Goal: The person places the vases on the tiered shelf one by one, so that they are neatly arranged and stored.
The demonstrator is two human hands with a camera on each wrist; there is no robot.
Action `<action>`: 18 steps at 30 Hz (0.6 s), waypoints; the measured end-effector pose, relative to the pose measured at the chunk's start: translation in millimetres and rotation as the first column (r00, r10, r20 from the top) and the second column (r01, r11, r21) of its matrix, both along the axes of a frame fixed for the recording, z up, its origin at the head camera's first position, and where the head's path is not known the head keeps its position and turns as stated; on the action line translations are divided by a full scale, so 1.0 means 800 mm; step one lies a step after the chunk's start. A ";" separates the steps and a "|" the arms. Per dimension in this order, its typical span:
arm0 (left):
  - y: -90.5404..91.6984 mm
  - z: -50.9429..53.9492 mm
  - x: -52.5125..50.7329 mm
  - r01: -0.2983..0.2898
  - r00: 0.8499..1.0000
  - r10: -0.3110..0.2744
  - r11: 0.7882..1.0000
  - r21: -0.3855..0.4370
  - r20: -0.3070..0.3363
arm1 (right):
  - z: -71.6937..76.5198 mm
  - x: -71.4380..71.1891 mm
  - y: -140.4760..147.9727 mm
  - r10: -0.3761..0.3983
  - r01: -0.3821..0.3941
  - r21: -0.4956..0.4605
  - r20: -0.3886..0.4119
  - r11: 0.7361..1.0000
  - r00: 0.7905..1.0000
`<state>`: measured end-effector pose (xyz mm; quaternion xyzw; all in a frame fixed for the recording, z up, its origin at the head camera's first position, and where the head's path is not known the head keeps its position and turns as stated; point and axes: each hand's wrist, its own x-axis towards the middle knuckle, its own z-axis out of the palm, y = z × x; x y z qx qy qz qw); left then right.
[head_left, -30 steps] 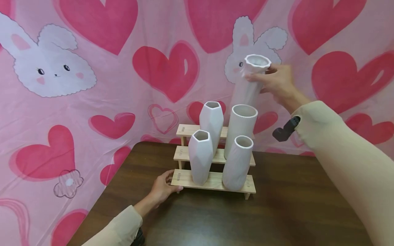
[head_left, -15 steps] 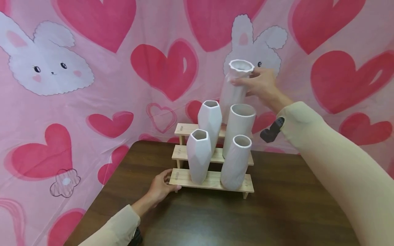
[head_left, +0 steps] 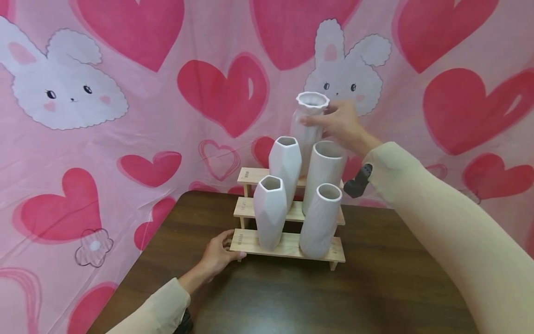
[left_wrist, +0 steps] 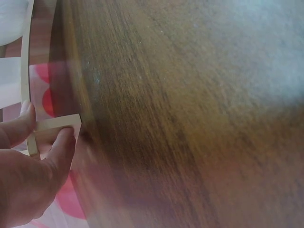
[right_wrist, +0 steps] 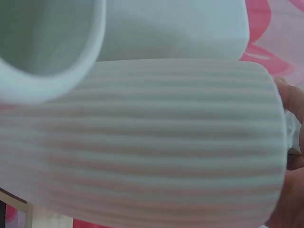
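Note:
My right hand (head_left: 340,123) grips a white vase with a wavy rim (head_left: 306,134) near its neck, above the top tier of a three-tier wooden stand (head_left: 254,175). Other vases partly hide its base, so I cannot tell whether it touches the shelf. My left hand (head_left: 218,254) pinches the left end of the bottom tier; in the left wrist view its thumb and fingers (left_wrist: 61,152) wrap the board and leg. In front of the wavy vase stand a ribbed cylindrical vase (head_left: 323,174) and a faceted vase (head_left: 287,160). The ribbed vase (right_wrist: 166,142) fills the right wrist view.
Another faceted vase (head_left: 271,215) and a smooth-rimmed vase (head_left: 320,227) stand on the bottom tier. The stand sits on a dark wooden table (head_left: 292,297). Behind it hangs a pink cloth (head_left: 167,106) with hearts and rabbits.
My right hand has brought the wavy-rimmed vase left and down, behind the ribbed and faceted vases. The left hand keeps its hold on the stand, which stays in place.

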<state>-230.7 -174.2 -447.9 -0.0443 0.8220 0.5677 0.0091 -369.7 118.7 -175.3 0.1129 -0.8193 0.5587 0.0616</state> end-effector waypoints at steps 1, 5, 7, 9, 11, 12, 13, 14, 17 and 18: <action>0.000 0.000 0.000 0.000 1.000 0.000 1.000 -0.001 -0.001 | -0.001 -0.001 -0.001 0.006 -0.006 0.004 0.001 1.000 1.000; 0.000 -0.001 -0.001 0.002 1.000 -0.002 1.000 0.012 -0.001 | -0.005 -0.004 -0.006 0.016 -0.016 0.027 0.015 1.000 1.000; 0.000 -0.001 -0.002 0.004 1.000 -0.003 1.000 0.022 -0.001 | -0.006 -0.005 -0.008 0.011 -0.012 0.045 0.024 0.999 1.000; 0.000 -0.001 -0.002 0.004 1.000 -0.004 1.000 0.029 -0.001 | -0.006 -0.006 -0.011 0.006 -0.009 0.068 0.037 0.998 0.999; 0.000 -0.001 -0.002 0.003 1.000 -0.003 1.000 0.028 -0.001 | -0.006 -0.007 -0.013 0.009 -0.014 0.091 0.048 0.996 0.999; 0.000 0.000 -0.002 0.002 1.000 -0.002 1.000 0.029 -0.001 | -0.005 -0.007 -0.014 0.005 -0.011 0.101 0.054 0.995 0.999; 0.000 0.000 -0.002 0.001 1.000 -0.001 1.000 0.025 -0.001 | -0.005 -0.008 -0.015 0.004 -0.010 0.107 0.057 0.994 0.998; 0.000 0.001 -0.002 0.001 1.000 -0.001 1.000 0.024 0.001 | -0.005 -0.008 -0.016 0.001 -0.008 0.112 0.060 0.994 0.998; 0.000 0.002 -0.001 0.002 1.000 -0.002 1.000 0.013 0.007 | -0.005 -0.010 -0.019 -0.001 -0.007 0.108 0.072 0.994 0.997; 0.000 0.003 -0.001 0.002 1.000 -0.002 1.000 0.010 0.009 | -0.005 -0.011 -0.019 0.000 -0.008 0.106 0.077 0.994 0.997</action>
